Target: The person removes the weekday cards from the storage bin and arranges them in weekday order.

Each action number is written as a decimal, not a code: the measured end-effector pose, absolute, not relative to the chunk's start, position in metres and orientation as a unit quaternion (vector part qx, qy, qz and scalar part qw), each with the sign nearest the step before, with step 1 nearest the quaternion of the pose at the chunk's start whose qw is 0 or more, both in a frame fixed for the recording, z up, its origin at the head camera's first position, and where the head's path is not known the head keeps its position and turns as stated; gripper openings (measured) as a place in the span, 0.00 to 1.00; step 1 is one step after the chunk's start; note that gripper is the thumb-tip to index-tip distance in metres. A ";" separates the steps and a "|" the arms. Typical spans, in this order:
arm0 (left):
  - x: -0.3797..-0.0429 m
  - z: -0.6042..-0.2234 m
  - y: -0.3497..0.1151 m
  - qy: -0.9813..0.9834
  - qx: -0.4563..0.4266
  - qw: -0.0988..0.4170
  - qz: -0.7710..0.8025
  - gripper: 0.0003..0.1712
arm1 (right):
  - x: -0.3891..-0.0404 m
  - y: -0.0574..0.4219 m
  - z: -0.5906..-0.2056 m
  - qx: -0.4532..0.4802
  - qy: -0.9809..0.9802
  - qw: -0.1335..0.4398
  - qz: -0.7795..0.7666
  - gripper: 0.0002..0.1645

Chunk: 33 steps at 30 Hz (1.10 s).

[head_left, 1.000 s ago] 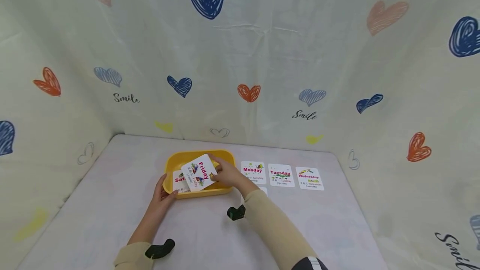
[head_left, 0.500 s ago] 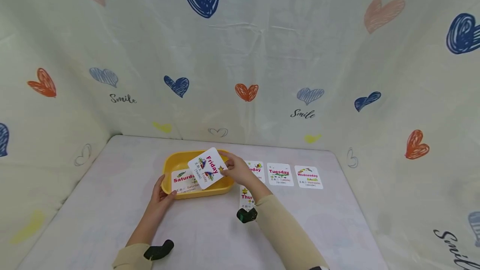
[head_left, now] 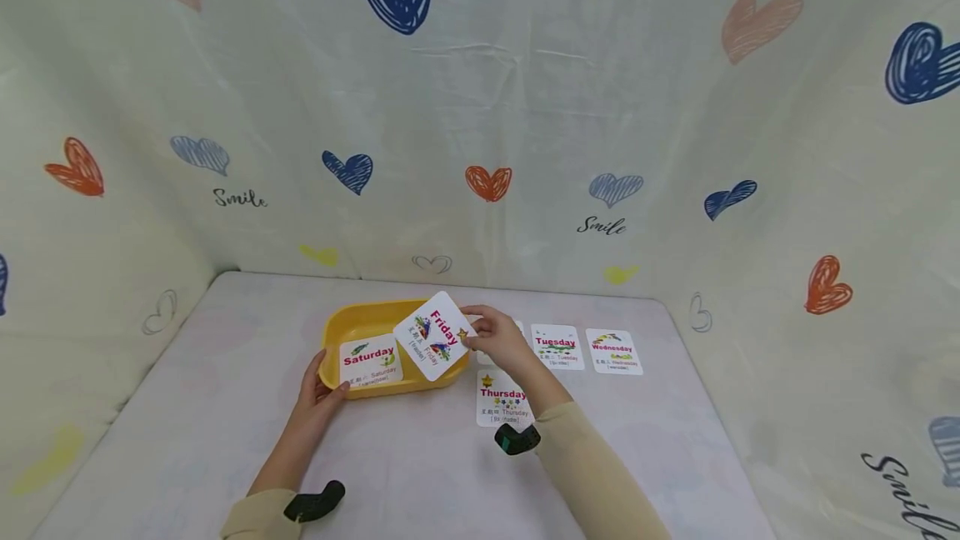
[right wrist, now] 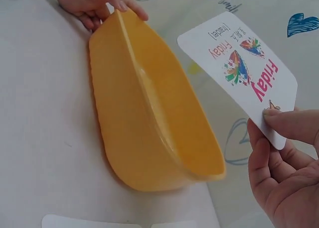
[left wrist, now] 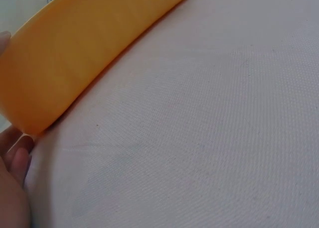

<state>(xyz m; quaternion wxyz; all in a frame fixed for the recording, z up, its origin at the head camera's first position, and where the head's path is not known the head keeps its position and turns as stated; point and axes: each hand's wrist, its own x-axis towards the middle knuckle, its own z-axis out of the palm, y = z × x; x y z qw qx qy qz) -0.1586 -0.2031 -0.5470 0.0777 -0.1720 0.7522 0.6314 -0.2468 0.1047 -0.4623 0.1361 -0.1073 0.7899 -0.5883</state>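
Observation:
My right hand (head_left: 498, 342) pinches the Friday card (head_left: 433, 335) by one edge, thumb on its printed face, as the right wrist view shows. The card is tilted above the right end of a yellow tray (head_left: 352, 323). With thumb and fingers, my left hand (head_left: 318, 394) grips the tray's left end. Inside the tray lies the Saturday card (head_left: 371, 359), face up. On the table just right of the tray, the Thursday card (head_left: 501, 400) lies partly under my right wrist. In the left wrist view, the tray's outer wall (left wrist: 75, 54) rises beside my left fingers.
A Tuesday card (head_left: 557, 347) and a Wednesday card (head_left: 613, 352) lie face up in a row on the white table (head_left: 420, 473). Another card (head_left: 487, 354) at the row's left end is mostly hidden behind my right hand. A heart-printed curtain (head_left: 480, 107) stands behind.
My right hand has moved right with the Friday card, lifting it off the Saturday card and uncovering that one. The Thursday card shows more. The left hand stays on the tray.

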 end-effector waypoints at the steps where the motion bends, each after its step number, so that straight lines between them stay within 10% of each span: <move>1: -0.159 -0.547 -0.203 0.752 -0.172 0.078 0.632 0.52 | -0.245 0.107 -0.462 -0.103 0.786 0.136 -0.594 0.28; 33: -0.160 -0.549 -0.204 0.749 -0.170 0.075 0.636 0.51 | -0.188 0.162 -0.488 -0.041 0.703 0.206 -0.680 0.25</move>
